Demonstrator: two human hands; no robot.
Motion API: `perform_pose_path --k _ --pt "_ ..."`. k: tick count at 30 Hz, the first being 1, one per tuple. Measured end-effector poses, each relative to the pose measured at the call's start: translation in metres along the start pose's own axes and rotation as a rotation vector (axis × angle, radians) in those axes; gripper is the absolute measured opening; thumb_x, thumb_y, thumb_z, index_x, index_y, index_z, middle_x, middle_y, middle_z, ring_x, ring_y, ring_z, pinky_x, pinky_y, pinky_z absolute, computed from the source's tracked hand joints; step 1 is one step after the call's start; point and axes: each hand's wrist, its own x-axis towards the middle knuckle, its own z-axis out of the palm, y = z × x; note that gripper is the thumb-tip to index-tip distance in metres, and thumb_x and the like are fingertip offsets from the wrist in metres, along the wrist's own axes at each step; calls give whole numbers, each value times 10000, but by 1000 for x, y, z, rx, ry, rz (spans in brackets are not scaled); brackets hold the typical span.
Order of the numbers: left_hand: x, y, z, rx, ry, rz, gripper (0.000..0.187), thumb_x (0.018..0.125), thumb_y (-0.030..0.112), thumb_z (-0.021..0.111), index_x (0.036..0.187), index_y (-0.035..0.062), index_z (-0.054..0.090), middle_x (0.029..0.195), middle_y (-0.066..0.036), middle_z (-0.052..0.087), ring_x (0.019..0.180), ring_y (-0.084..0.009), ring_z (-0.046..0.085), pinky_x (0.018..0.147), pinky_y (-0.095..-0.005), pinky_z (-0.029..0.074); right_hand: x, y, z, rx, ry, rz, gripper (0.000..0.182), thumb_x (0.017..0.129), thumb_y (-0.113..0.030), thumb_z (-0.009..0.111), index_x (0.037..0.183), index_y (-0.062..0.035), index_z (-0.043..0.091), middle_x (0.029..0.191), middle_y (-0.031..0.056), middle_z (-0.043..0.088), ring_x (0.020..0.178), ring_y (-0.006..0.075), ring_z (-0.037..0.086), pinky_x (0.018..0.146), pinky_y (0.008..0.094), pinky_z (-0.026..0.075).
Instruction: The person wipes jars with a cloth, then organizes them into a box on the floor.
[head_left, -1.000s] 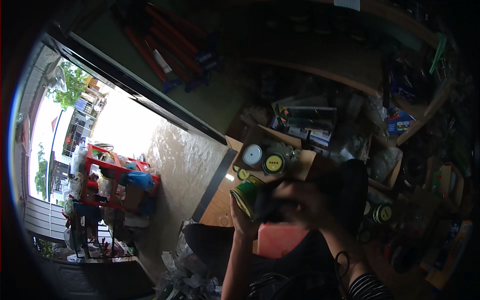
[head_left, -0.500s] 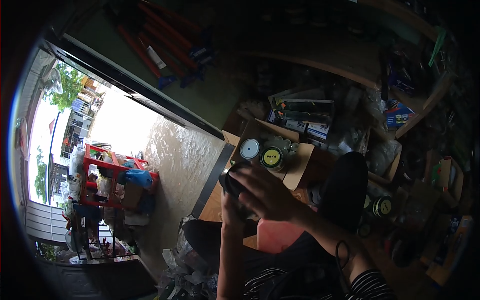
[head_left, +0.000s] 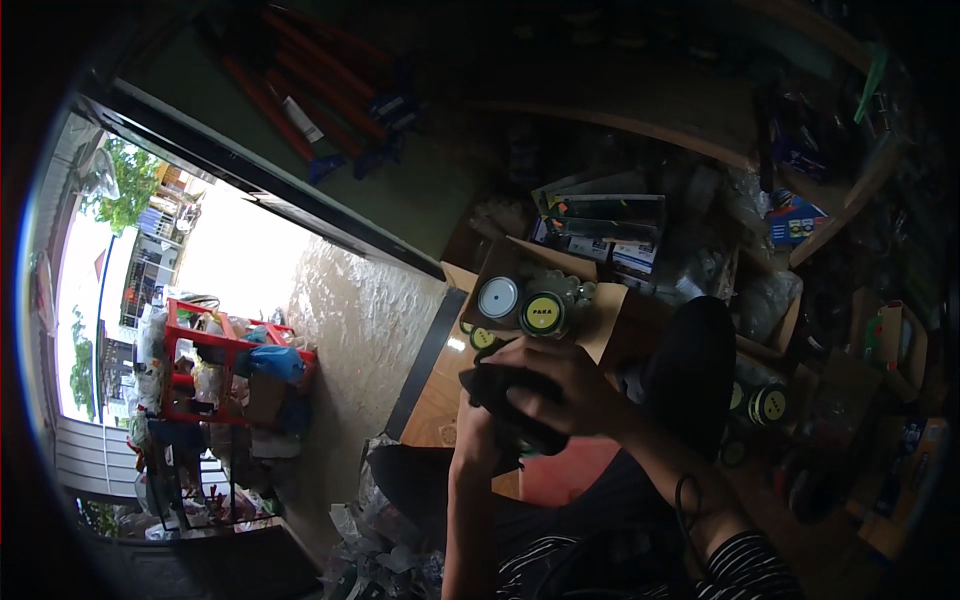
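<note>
A dark, soft-looking cloth [head_left: 525, 400] is bunched between my two hands, above my lap. My right hand [head_left: 560, 368] lies over its top with bent fingers gripping it. From below, my left hand [head_left: 478, 430] is closed around something dark that the cloth mostly covers; its kind cannot be made out. Just beyond stands an open cardboard box [head_left: 610, 318]. Inside it are a can with a plain silver lid [head_left: 498, 297] and a can with a yellow PAKA lid [head_left: 541, 314]. Another yellow lid [head_left: 482, 338] shows beside my right hand.
A pink-red surface [head_left: 565, 470] lies under my forearms, between my dark-clothed legs. More yellow-lidded cans [head_left: 768, 405] stand at the right. Clear plastic [head_left: 375, 540] is heaped at lower left. A red rack [head_left: 215, 365] stands outside the doorway, and a wooden shelf [head_left: 640, 125] runs along the back.
Both hands have shifted slightly right, and the dark object has tilted. My right fingers, stretched flat across it before, now curl around the cloth. The yellow lid beside them has come into sight.
</note>
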Motion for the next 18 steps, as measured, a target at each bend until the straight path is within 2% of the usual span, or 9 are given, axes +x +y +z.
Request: perform_pose_path --k 2,3,7,8,9,11,12,15,18 --pt "5 4 10 141 -36 55 653 867 495 667 1266 -13 570 1124 -81 647 1019 -164 648 852 -300 539 0 7 -14 179 -86 122 356 990 -283 594 1232 -36 677 1034 148 685 1022 267 675 938 385 495" --pt "5 -1 11 111 -2 64 658 835 487 701 1243 -15 581 1101 -78 653 999 -155 653 829 -289 540 0 12 -18 171 -104 105 382 999 -283 589 1267 -19 651 1125 143 686 1104 279 665 988 386 484" --pt "16 -12 5 -190 225 76 573 998 491 576 1306 8 578 1208 -119 660 1047 -208 680 901 -337 564 -7 9 -8 -18 3 40 660 994 -425 595 1472 6 451 1481 211 462 1400 354 460 1161 447 368" --pt "24 -6 5 -417 226 24 565 1075 489 440 1375 23 550 1304 -140 639 1154 -245 651 1017 -386 525 -9 4 -1 -113 27 32 732 988 -465 600 1510 8 403 1543 224 398 1452 373 403 1192 468 336" --pt "25 7 12 -594 203 -7 588 1090 494 383 1420 25 517 1352 -140 619 1250 -249 595 1102 -397 457 -12 6 8 -151 34 -1 782 982 -493 598 1537 2 358 1554 233 372 1473 392 355 1205 487 302" --pt "22 11 12 -526 214 31 590 1093 491 369 1446 34 493 1368 -139 607 1246 -247 598 1094 -400 463 -14 14 23 -228 48 -72 884 970 -548 594 1590 -10 268 1576 249 318 1513 432 258 1230 526 234" --pt "17 16 19 -510 214 18 577 1089 480 389 1435 32 499 1347 -137 615 1218 -240 612 1068 -391 481 -14 15 23 -179 79 -70 892 929 -605 633 1536 -7 369 1560 234 354 1476 424 330 1189 557 299" --pt "-2 23 33 -317 185 -22 534 1072 445 455 1399 27 516 1280 -128 634 1140 -219 647 987 -364 527 -13 18 -4 57 68 -165 774 958 -565 615 1472 -8 461 1481 218 444 1406 401 425 1145 514 358" --pt "-10 11 33 -28 139 39 470 1031 382 559 1326 17 537 1176 -117 643 1079 -199 660 906 -330 551 -10 24 -17 369 -9 37 574 997 -437 606 1372 -5 558 1366 190 538 1301 367 525 1108 462 395"
